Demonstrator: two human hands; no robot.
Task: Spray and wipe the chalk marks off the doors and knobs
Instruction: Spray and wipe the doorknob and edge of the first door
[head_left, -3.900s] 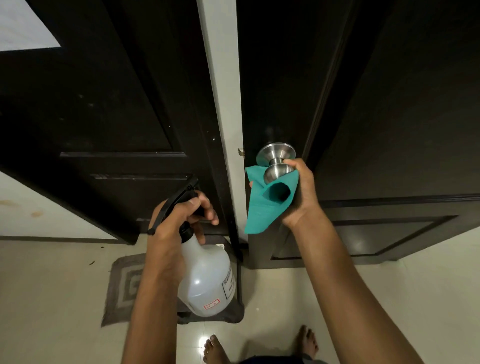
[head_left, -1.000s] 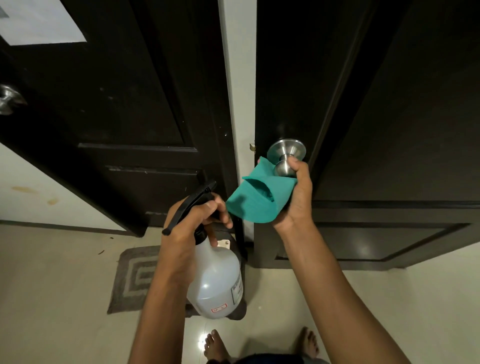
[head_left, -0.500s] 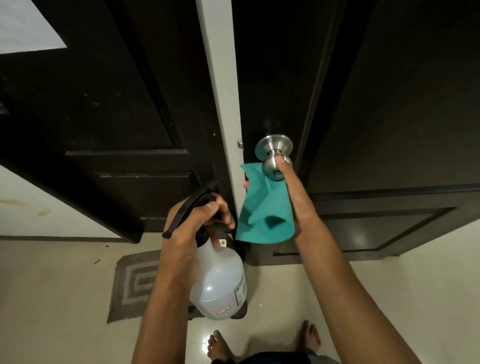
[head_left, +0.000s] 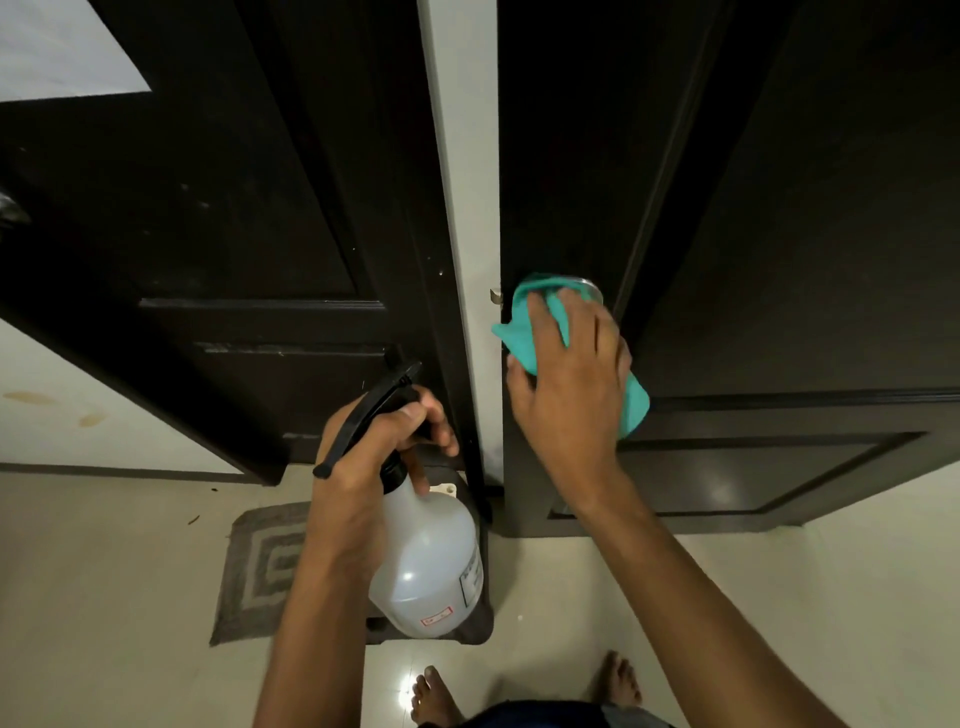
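Right hand (head_left: 569, 384) cups the teal cloth (head_left: 540, 322) over the knob (head_left: 589, 285) of the right-hand dark door (head_left: 779, 208); fingers curl round the soft, bunched fabric, only a sliver of metal rim showing above. Left hand (head_left: 363, 452) grips the neck of the spray bottle (head_left: 426, 566): translucent white, rounded plastic body, black trigger head, small label low on its side. A pale jamb (head_left: 457, 156) separates the 2 doors. Grey patterned mat (head_left: 260, 566) lies on glossy floor tiles (head_left: 104, 597).
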